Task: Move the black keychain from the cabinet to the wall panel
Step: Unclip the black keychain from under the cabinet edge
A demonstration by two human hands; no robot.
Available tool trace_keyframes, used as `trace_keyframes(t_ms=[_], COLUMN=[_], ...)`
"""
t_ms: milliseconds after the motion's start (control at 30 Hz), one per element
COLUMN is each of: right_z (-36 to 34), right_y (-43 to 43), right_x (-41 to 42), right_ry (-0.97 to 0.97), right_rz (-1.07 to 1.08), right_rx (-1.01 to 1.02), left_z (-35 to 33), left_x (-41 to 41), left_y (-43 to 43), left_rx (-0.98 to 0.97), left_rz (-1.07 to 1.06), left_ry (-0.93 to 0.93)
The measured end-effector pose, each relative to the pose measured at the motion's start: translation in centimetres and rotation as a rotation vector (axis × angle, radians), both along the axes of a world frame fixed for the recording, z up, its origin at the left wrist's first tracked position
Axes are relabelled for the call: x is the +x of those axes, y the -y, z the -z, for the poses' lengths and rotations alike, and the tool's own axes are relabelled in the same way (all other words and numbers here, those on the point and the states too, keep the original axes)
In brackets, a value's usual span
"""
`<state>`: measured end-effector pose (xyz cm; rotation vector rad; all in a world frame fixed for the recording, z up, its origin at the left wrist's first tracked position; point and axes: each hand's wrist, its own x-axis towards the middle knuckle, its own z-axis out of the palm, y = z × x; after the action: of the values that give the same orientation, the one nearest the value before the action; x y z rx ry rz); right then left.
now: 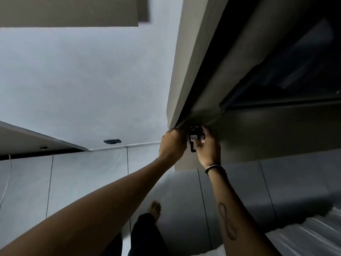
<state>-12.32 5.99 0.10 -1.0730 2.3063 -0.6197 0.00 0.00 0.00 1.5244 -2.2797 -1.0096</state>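
Near edge: a bare foot point(155, 209) and a dark trouser leg point(145, 235) on the pale floor, with white rumpled bedding point(304, 235) at the near right.
Right forearm: it carries a dark looping tattoo point(227, 221), with a thin black and pale wristband point(215, 168) at the wrist.
Left hand: the left hand point(172, 145) is curled closed, knuckles up, pressed against the corner of the grey-beige wooden cabinet point(186, 74); what it grips, if anything, I cannot tell.
Right hand: the right hand point(208, 145) is closed on the small black plastic keychain point(193, 139), fingers wrapped round its right side.
Keychain: it sits between the two hands, right at the cabinet's lower corner, touching or just beside the dark edge there, and seemingly not yet free.
Progress: early, by my reading. The keychain is in hand but not clear of the cabinet; carrying and hanging are all to come.
Writing: a small pale label on the keychain's face, too small and blurred to read.
Far: the pale grey wall panel point(83, 85) on the left, with a small dark rectangular fitting point(112, 141) low on it, well apart from both hands.
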Motion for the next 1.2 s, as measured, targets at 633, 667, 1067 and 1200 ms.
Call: trace_keyframes(t_ms=[633, 667, 1067, 1200], right_z=[-0.3, -0.7, -6.0, -9.1], right_y=[1.1, 0.7, 1.3, 2.9], right_x=[-0.6, -0.3, 8.4, 12.9], right_ry=[0.672, 0.723, 0.833, 0.786], right_rz=[0.279, 0.283, 0.146, 0.043], right_rx=[-0.029, -0.042, -0.173, -0.231], left_z=[1.0, 0.8, -3.3, -5.9], left_x=[0.4, 1.0, 12.7, 17.9], left_y=[-0.5, -0.7, 0.8, 1.8], left_rx=[0.435, 0.485, 0.847, 0.850], left_rz=[-0.438, -0.455, -0.422, -0.457], left_ry=[-0.373, -0.427, -0.825, -0.896])
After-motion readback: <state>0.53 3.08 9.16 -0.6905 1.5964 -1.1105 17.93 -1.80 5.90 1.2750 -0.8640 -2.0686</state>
